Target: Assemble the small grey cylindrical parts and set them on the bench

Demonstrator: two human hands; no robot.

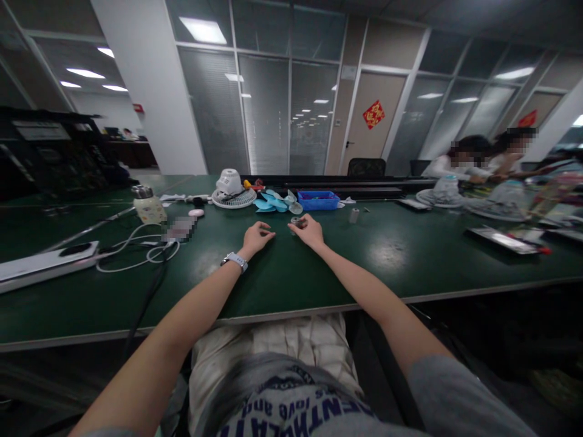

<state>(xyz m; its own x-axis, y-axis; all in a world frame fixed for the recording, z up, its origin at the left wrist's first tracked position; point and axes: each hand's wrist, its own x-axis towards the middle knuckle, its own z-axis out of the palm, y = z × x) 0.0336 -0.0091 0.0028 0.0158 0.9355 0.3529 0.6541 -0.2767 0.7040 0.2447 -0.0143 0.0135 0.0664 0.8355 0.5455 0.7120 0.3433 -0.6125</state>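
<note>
My right hand (310, 232) pinches a small silvery round metal part (295, 221) between thumb and fingers, just above or on the green tabletop. Its exact kind is too small to make out, and the fingers hide some of it. To the left, my left hand (257, 238) hovers over the table with curved fingers apart and nothing visible in them. A small grey metal cylinder (354, 215) stands upright to the right of my right hand. Behind both hands lie light-blue fan blades (272, 201) and a blue plastic bin (317, 201) with small parts inside.
A white fan head with its grille (233, 198) sits at the back left. Left on the green table (291, 279) are a bottle (149, 206), white cables (148, 261) and a power strip (50, 264). Two people work at the right, near fan parts and a phone-like device (503, 240).
</note>
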